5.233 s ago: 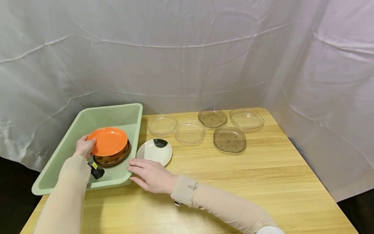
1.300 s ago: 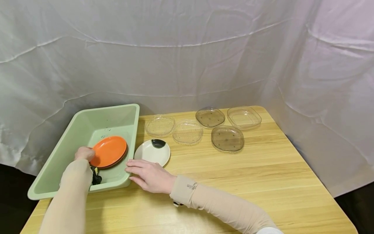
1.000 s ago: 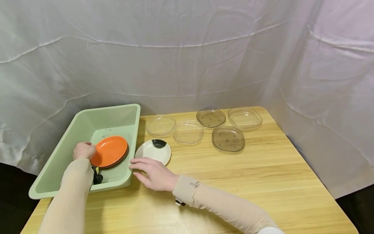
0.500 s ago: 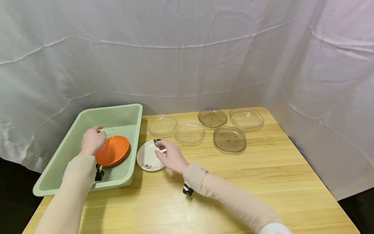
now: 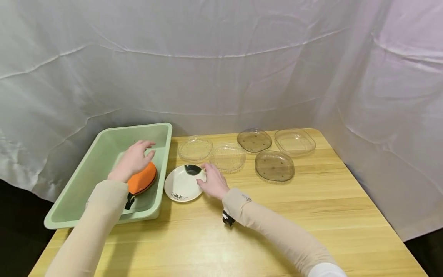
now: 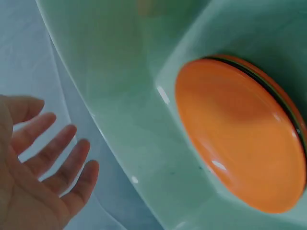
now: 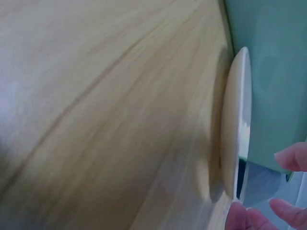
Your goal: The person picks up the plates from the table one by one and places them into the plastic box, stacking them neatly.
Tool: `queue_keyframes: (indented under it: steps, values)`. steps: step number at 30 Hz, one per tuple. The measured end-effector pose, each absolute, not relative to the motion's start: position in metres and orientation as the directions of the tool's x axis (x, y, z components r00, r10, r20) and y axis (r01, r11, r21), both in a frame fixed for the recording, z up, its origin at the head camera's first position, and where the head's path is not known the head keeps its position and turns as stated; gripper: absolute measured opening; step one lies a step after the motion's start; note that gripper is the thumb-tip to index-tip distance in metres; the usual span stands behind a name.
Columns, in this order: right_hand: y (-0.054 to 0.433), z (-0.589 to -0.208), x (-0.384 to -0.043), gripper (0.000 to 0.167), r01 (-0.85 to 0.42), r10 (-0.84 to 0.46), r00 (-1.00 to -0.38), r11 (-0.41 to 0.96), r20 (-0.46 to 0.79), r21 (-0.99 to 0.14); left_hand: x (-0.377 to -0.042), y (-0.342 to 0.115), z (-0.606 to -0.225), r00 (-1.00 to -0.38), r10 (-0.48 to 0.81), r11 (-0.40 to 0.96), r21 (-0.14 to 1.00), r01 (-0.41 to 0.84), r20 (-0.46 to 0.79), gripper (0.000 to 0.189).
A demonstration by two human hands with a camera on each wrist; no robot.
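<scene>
My left hand (image 5: 133,161) is above the green basin (image 5: 167,156), palm turned and fingers loosely spread, holding nothing. Below it in the basin lies an orange plate (image 5: 142,180), stacked on at least one other plate whose rim (image 6: 268,79) shows in the left wrist view. On the table beside the basin is a white plate (image 5: 181,182) with a black patch and a small dark floral pattern. My right hand (image 5: 215,184) is at that plate's right edge. In the right wrist view its fingertips (image 7: 237,216) are at the rim, and the thumb stands apart from the plate's face.
Several clear and smoky plastic dishes stand along the back right, among them a clear dish (image 5: 195,148), a ribbed clear dish (image 5: 227,157), a smoky dish (image 5: 275,166) and a deeper clear dish (image 5: 295,141). A grey curtain (image 5: 221,84) hangs behind the wooden table (image 5: 294,223).
The orange plate was lowered onto the brown patterned plate and let go. My left hand rose and moved right. My right hand left the basin's rim for the white plate's right edge.
</scene>
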State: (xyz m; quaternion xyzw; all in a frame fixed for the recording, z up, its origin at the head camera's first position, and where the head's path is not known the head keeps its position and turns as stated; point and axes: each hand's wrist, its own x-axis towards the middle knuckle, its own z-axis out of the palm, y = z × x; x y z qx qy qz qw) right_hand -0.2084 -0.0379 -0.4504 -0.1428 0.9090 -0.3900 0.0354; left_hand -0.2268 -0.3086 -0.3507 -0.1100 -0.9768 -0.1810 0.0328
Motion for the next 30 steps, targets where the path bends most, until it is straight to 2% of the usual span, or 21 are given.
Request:
queue_keyframes:
  steps: [4, 13, 30]
  values:
    - [-0.037, -0.455, -0.211, 0.06, -0.213, -0.275, -0.961, 0.691, 0.022, -0.69, -0.227, -0.294, -0.348, -0.963, 0.266, 0.903, 0.336, 0.268, 0.053, 0.047]
    - [-0.038, -0.467, -0.217, 0.065, -0.204, -0.288, -0.957, 0.725, -0.02, -0.658, -0.224, -0.281, -0.352, -0.949, 0.309, 0.912, 0.3, 0.279, -0.056, 0.06]
    - [-0.041, -0.47, -0.217, 0.064, -0.235, -0.316, -0.948, 0.76, -0.029, -0.606, -0.224, -0.277, -0.354, -0.944, 0.326, 0.926, 0.22, 0.308, -0.051, 0.049]
